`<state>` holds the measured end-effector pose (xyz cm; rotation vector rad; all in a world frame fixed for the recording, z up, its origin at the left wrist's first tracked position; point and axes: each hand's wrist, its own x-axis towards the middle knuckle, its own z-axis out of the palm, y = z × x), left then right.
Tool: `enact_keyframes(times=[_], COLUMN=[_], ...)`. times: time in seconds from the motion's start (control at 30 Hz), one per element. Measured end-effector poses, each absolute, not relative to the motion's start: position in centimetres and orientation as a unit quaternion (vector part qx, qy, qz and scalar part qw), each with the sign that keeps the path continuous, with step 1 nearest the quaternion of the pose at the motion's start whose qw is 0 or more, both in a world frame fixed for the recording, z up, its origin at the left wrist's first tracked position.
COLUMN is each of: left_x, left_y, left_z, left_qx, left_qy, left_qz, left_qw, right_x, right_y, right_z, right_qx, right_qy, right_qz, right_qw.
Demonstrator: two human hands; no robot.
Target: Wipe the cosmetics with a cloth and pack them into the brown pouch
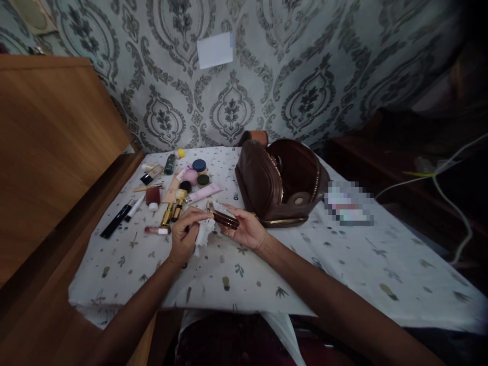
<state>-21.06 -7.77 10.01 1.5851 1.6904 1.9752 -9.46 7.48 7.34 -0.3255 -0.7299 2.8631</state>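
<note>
My right hand [249, 231] holds a dark makeup compact [225, 218] with a glittery silver top, tilted above the table. Fingers of my left hand [183, 236] are closed on a white tissue [205, 236], which touches the compact's left end. To the left of my hands lie cosmetics: a pink tube [204, 193], a lip gloss [157, 230], a gold tube [166, 214] and a brown bottle with a white cap [153, 197]. Several small jars stand behind them, among them a blue-lidded jar [199, 165]. Just beyond my right hand sits a brown leather bag [256, 173], unzipped.
A white patterned cloth [236, 284] covers the table. A wooden cabinet [53, 152] borders its left side, and a papered wall [232, 109] stands behind. A blurred-out item [348, 203] lies right of the bag. A white cable [463, 229] hangs at the right.
</note>
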Motion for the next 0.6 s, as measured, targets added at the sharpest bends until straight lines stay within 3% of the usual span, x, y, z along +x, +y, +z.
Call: enact_keyframes(times=[0.23, 0.47, 0.6], left_x=[-21.0, -21.0, -21.4], left_y=[-7.8, -7.8, -7.6], left_z=[10.1, 10.2, 10.0], left_qx=[0.447, 0.392, 0.381], left_qy=[0.496, 0.653, 0.667], left_qz=[0.726, 0.642, 0.639], left_qw=[0.164, 0.086, 0.05], right_x=[-9.3, -9.1, -9.1], right_y=[7.2, 6.4, 6.1], right_z=[7.4, 8.1, 8.1], right_qx=[-0.106, -0.066, -0.045], right_qy=[-0.296, -0.348, -0.366], right_qz=[0.947, 0.934, 0.929], right_qw=[0.069, 0.047, 0.036])
